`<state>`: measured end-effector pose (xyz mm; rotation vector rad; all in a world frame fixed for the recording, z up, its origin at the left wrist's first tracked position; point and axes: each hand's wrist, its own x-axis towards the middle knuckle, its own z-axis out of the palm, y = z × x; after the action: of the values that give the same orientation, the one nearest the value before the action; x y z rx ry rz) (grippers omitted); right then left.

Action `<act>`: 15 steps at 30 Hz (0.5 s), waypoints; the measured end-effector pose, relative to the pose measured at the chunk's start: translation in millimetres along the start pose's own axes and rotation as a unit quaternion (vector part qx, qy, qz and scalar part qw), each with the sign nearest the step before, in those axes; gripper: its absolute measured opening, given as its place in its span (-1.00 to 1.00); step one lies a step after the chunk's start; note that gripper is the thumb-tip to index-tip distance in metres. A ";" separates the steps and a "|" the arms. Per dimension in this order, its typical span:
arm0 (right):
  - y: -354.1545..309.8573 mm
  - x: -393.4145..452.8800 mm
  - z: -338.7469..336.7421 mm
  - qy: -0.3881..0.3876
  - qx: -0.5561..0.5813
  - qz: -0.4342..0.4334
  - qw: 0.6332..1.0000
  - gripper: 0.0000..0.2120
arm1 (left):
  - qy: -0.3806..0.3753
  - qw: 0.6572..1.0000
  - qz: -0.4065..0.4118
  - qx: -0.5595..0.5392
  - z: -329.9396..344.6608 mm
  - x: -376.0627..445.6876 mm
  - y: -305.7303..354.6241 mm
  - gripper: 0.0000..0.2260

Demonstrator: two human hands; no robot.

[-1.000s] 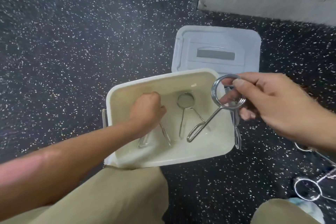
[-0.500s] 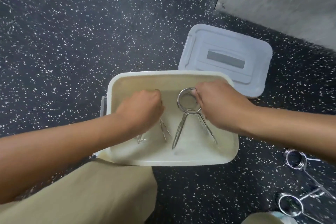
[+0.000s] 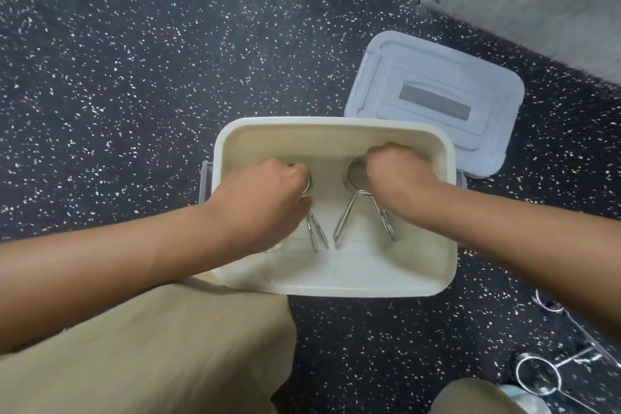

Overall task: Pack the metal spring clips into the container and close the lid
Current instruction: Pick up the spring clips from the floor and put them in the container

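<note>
While lying in the container (image 3: 336, 289), shiny wire clips (image 3: 356, 202) splay

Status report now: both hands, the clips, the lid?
Left hand and right hand both inside container, each on a clip. Lid off, behind it. Two clips on floor, bottom right.
</note>
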<state>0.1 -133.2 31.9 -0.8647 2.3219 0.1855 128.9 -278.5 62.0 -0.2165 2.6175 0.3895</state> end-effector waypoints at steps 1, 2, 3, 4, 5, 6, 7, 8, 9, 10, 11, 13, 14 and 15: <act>-0.9 1.4 1.3 -0.007 0.000 0.006 1.000 -0.76 | -0.003 1.000 -0.002 0.001 -0.6 0.0 0.7 -0.77; -2.1 2.0 2.2 -0.014 -0.002 0.014 1.000 -0.74 | -0.004 1.000 -0.003 0.000 -1.6 0.0 1.3 -0.77; -2.9 2.9 3.3 -0.020 -0.003 0.022 1.000 -0.73 | -0.005 1.000 -0.004 -0.001 -3.0 -0.3 1.9 -0.76; -3.8 3.5 4.3 -0.023 -0.005 0.026 0.999 -0.71 | -0.005 1.000 -0.005 -0.001 -3.6 -0.7 2.1 -0.76; -3.9 3.8 5.4 -0.026 -0.009 0.027 0.999 -0.71 | -0.003 1.000 -0.004 -0.001 -4.2 -1.3 2.4 -0.75; -3.8 3.3 6.3 -0.028 -0.014 0.027 0.999 -0.71 | -0.002 1.000 -0.003 0.000 -4.4 -1.7 3.1 -0.74; -3.4 3.1 6.4 -0.027 -0.018 0.025 0.999 -0.71 | -0.001 1.000 -0.003 0.002 -4.8 -2.2 3.3 -0.73; -3.5 2.6 6.1 -0.025 -0.020 0.022 0.999 -0.72 | 0.001 1.000 -0.004 0.003 -5.0 -2.6 3.1 -0.71; -3.1 1.7 5.5 -0.022 -0.020 0.017 0.999 -0.73 | 0.002 1.000 -0.004 0.004 -5.5 -2.9 3.2 -0.71; -2.9 0.5 4.8 -0.023 -0.020 0.013 0.999 -0.73 | 0.003 1.000 -0.003 0.005 -5.9 -3.0 3.8 -0.70; -2.8 -1.3 3.7 -0.026 -0.018 0.010 0.999 -0.73 | 0.002 1.000 -0.002 0.006 -6.0 -3.0 4.6 -0.70; -3.4 -6.2 -0.4 -0.026 -0.014 0.002 1.000 -0.75 | 0.000 1.000 -0.004 0.005 -6.1 -2.7 6.2 -0.69; -3.5 -8.5 -2.6 -0.022 -0.013 -0.001 1.000 -0.74 | -0.001 1.000 -0.006 0.004 -6.1 -2.1 7.3 -0.69; -3.7 -10.8 -5.4 -0.017 -0.014 -0.002 1.000 -0.74 | -0.001 1.000 -0.006 0.003 -6.5 -1.6 8.6 -0.68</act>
<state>5.8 -132.1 43.1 -0.8724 2.2913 0.2288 125.6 -272.2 70.2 -0.2289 2.6143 0.3783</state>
